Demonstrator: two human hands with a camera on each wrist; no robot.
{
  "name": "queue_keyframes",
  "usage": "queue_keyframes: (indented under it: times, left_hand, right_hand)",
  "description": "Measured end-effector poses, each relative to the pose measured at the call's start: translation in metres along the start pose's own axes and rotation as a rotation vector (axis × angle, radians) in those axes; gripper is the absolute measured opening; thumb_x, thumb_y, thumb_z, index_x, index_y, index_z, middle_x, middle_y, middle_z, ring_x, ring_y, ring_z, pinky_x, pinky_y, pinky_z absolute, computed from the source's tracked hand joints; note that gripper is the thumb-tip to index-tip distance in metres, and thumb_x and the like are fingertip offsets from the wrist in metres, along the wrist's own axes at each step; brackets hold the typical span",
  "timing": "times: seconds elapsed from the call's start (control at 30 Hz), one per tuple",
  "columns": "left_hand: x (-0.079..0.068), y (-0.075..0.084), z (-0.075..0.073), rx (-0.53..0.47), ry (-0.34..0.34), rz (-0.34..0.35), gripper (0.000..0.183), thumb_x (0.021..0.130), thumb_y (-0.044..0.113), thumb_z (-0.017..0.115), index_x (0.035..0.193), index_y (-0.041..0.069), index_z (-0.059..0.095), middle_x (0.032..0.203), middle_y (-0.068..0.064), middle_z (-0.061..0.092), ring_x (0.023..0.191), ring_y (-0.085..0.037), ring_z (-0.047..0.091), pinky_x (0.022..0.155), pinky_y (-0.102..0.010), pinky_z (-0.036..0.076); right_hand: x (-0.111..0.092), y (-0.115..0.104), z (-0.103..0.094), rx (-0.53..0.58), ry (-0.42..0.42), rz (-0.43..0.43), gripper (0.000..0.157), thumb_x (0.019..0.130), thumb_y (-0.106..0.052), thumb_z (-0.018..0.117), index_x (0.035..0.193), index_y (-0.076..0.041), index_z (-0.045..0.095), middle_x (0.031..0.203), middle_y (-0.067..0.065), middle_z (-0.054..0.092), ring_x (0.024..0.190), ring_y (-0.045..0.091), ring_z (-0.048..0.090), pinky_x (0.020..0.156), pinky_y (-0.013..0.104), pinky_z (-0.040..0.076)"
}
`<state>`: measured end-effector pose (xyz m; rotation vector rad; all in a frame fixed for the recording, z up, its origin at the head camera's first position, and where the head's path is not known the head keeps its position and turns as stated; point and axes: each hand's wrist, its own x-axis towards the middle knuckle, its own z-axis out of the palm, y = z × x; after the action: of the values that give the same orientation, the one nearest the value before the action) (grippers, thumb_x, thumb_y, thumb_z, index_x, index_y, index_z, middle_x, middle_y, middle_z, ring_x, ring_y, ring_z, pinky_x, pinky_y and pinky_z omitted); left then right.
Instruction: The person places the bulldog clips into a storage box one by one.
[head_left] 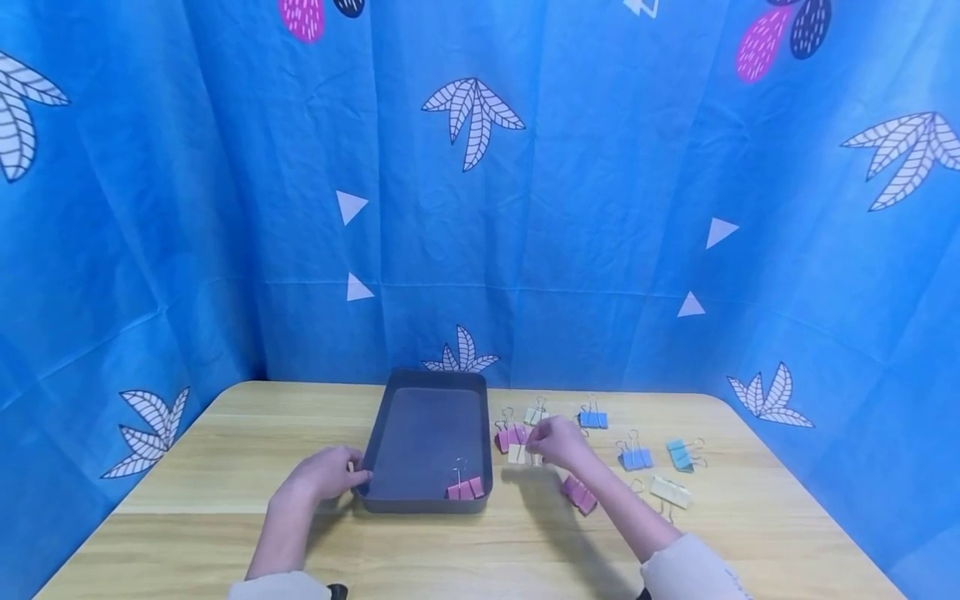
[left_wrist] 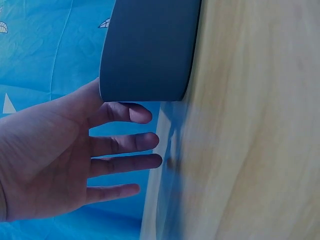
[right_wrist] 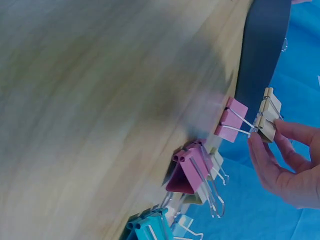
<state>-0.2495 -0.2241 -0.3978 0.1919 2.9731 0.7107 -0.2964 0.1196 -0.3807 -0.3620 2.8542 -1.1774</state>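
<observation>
My left hand (head_left: pixel 322 475) holds the dark grey tray (head_left: pixel 420 506) at its left wall near the front corner. In the left wrist view the thumb goes over the rim, out of sight; the index finger lies along the outside and the other fingers stretch out loosely. My right hand (head_left: pixel 561 443) pinches a cream binder clip (right_wrist: pixel 268 115) between thumb and fingertips, above the table just right of the tray. One pink binder clip (head_left: pixel 466 489) lies inside the tray at its front right. Another pink binder clip (head_left: pixel 512 437) is behind the held one.
Right of the tray lie a pink clip (head_left: pixel 579 495), blue clips (head_left: pixel 592 419) (head_left: pixel 636 458), a teal clip (head_left: pixel 680 456), a cream clip (head_left: pixel 671 492) and a pale green clip (head_left: pixel 536 415). A blue patterned curtain (head_left: pixel 600 208) hangs around the wooden table (head_left: pixel 225 467).
</observation>
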Motion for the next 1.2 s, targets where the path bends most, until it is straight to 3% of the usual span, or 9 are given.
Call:
queue_keyframes:
  times: [0.43,0.63,1.2]
  left_hand:
    - [0.001,0.001,-0.002,0.068,0.050,0.037,0.018,0.085,0.024,0.064,0.074,0.013,0.055,0.066,0.001,0.050,0.060,-0.016,0.046,0.054,-0.034,0.039]
    - [0.006,-0.001,0.001,0.100,0.070,0.050,0.015,0.087,0.024,0.062,0.079,0.012,0.060,0.069,0.002,0.052,0.063,-0.016,0.047,0.057,-0.035,0.041]
    - [0.008,-0.002,0.003,0.107,0.079,0.062,0.014,0.087,0.022,0.062,0.078,0.012,0.060,0.066,0.002,0.050,0.062,-0.016,0.046,0.055,-0.034,0.040]
  right_hand:
    - [0.005,-0.013,-0.006,-0.007,0.041,-0.020,0.004,0.079,-0.007,0.068,0.079,-0.003,0.065,0.074,0.002,0.063,0.063,0.018,0.057,0.058,0.030,0.049]
    - [0.007,-0.019,-0.005,-0.015,0.053,-0.029,0.005,0.078,-0.010,0.069,0.080,-0.006,0.067,0.072,0.000,0.064,0.064,0.016,0.058,0.060,0.031,0.049]
    - [0.019,-0.037,0.005,0.048,0.065,-0.049,0.003,0.078,-0.005,0.068,0.081,-0.003,0.067,0.072,0.003,0.063,0.065,0.016,0.056,0.059,0.028,0.049]
